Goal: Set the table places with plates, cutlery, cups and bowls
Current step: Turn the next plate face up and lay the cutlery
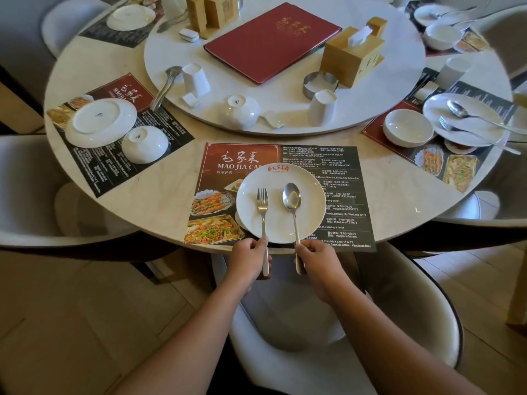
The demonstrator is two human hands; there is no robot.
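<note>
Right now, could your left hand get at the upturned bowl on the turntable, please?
Probably not yet: the left hand grips the fork. Beyond that, only the flat plate lies before the bowl.

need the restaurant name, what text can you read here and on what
"毛家菜" and "MAO JIA CA", cut off by the plate: near placemat.
"9:00-00:00", "maojiacai787878": its fine print; rest too small.
Red logo on plate rim: too small.
Gold characters on red menu: blurred.

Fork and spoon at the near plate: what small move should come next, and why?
Probably lower both and let go. The left hand grips the fork, the right hand the spoon, heads over the near plate; the plate at right carries its cutlery laid on it.
</note>
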